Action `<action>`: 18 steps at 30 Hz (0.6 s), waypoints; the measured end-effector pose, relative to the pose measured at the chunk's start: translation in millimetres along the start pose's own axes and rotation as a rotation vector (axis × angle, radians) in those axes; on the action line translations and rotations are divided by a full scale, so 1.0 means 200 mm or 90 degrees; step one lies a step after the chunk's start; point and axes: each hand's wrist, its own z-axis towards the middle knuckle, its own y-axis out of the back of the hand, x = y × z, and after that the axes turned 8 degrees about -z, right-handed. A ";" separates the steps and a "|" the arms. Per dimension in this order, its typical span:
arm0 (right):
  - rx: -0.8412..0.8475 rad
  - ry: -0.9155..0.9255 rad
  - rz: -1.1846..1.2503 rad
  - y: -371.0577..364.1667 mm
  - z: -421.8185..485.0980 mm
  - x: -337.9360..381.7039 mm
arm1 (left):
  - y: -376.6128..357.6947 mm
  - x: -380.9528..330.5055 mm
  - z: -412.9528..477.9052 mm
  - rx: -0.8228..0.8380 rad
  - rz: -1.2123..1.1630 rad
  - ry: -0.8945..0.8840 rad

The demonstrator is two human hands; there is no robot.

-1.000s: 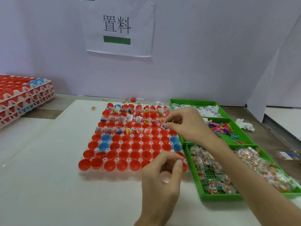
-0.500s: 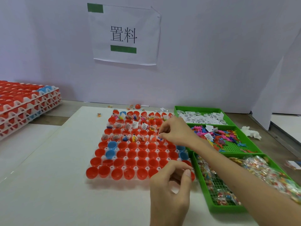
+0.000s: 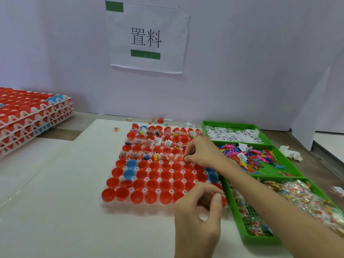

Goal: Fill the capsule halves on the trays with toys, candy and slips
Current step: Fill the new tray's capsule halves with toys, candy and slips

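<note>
White table: capsule halves open upward; right hand, left hand curl, holdings unclear

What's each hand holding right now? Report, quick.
Left hand: curled round a pale item, kind unclear.
Right hand: pinching a small item over the capsule tray.

A white paper sign printed with two black characters hangs on the pale wall, one green strip at its top left corner and another under the characters. A crumpled white tissue lies on the counter at the right.
</note>
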 end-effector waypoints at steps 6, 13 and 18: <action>-0.005 0.006 0.024 0.00 -0.01 -0.02 | 0.00 0.01 0.00 -0.008 0.003 -0.002; -0.011 0.028 0.040 -0.02 -0.01 -0.06 | 0.00 0.02 0.01 0.002 0.016 -0.015; -0.054 0.061 0.067 0.01 -0.04 -0.10 | 0.00 0.01 0.01 0.009 0.015 -0.011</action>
